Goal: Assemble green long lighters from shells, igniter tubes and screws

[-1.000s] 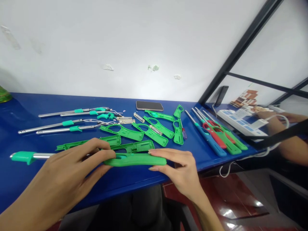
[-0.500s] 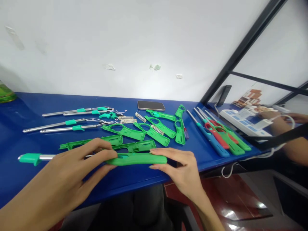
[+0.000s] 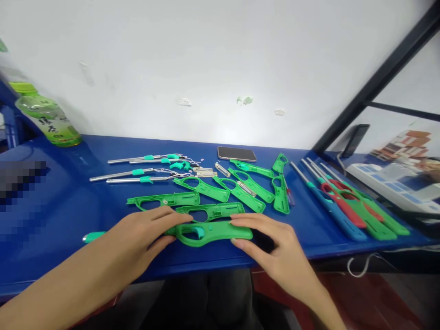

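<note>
Between my two hands is a green long-nosed lighter [image 3: 215, 231], its handle lying sideways above the front of the blue table, with a teal trigger inside its finger loop. My left hand [image 3: 147, 238] grips the nozzle end of the handle, hiding most of the metal tube; a teal tip shows left of the wrist. Thumb and fingers of my right hand [image 3: 271, 240] pinch the butt end. Just behind lie open green handle halves [image 3: 220, 210]. Farther back are metal lighter tubes [image 3: 120, 174] with teal parts and wires, and small clear fuel cells [image 3: 205, 172].
Whole lighters [image 3: 343, 206] in blue, red and green lie at the right. A phone [image 3: 237, 154] rests near the wall, a screwdriver [image 3: 289, 196] beside the handle halves. At the left stands a green drink bottle [image 3: 51, 117]. A power strip [image 3: 388, 185] sits behind the black frame.
The lighter has turned in my hands, so its broad side and finger loop now show instead of its narrow edge. The view has swung left, bringing in the whole bottle.
</note>
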### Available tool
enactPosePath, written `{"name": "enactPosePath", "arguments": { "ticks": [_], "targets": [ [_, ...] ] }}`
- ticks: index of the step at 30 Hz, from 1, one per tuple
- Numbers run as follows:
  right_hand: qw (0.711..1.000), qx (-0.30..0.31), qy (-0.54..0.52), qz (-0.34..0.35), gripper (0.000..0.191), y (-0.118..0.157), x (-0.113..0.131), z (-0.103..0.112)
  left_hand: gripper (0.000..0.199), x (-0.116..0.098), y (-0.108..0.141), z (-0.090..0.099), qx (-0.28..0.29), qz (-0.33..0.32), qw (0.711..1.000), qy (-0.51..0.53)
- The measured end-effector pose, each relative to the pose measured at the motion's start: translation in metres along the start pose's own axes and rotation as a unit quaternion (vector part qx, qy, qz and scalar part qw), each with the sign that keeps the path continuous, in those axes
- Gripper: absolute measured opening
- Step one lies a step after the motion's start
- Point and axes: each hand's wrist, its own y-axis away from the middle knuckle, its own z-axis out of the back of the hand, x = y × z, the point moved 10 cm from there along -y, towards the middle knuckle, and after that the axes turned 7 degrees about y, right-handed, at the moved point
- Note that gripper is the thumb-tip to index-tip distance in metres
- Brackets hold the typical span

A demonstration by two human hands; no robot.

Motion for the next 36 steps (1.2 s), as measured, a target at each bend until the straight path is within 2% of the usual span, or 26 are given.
{"name": "enactPosePath", "arguments": {
  "ticks": [5, 7, 12, 14, 18, 20, 24, 27, 33, 36],
  "targets": [
    [1.0, 0.023, 0.009, 0.006, 0.021, 0.001, -0.004, -0.005, 0.032, 0.008, 0.007, -0.008, 0.048, 0.005, 0.999, 0.001],
    [0.999, 0.028, 0.017, 0.008, 0.018, 0.002, -0.004, -0.006, 0.033, 0.005, 0.009, -0.011, 0.063, -0.012, 0.998, -0.004],
    [0.998, 0.046, 0.034, 0.019, 0.018, 0.003, 0.0, -0.009, 0.035, -0.007, 0.01, -0.005, 0.059, -0.012, 0.998, -0.031],
    [0.998, 0.046, 0.035, 0.022, 0.016, 0.004, 0.002, -0.009, 0.033, -0.008, 0.008, 0.005, 0.035, -0.008, 0.998, -0.058],
    [0.999, 0.03, 0.033, 0.023, 0.011, 0.003, 0.004, -0.006, 0.038, 0.012, 0.003, 0.041, -0.085, 0.019, 0.984, -0.159],
    [0.999, 0.013, 0.028, 0.023, 0.01, 0.002, 0.004, -0.002, 0.041, 0.027, 0.001, 0.049, -0.107, 0.037, 0.975, -0.193],
    [1.0, -0.013, 0.021, 0.02, 0.012, 0.002, 0.004, 0.002, 0.054, 0.051, -0.002, 0.042, -0.059, 0.043, 0.984, -0.161],
    [0.999, -0.017, 0.019, 0.021, 0.012, 0.001, 0.003, 0.002, 0.061, 0.06, -0.003, 0.04, -0.042, 0.062, 0.987, -0.144],
    [0.999, -0.025, 0.016, 0.016, 0.013, 0.002, -0.001, 0.003, 0.046, 0.058, -0.004, 0.047, -0.025, 0.071, 0.987, -0.138],
    [0.999, -0.028, 0.02, 0.014, 0.014, 0.003, -0.001, 0.004, 0.048, 0.057, 0.001, 0.06, -0.053, 0.083, 0.984, -0.15]
  ]
}}
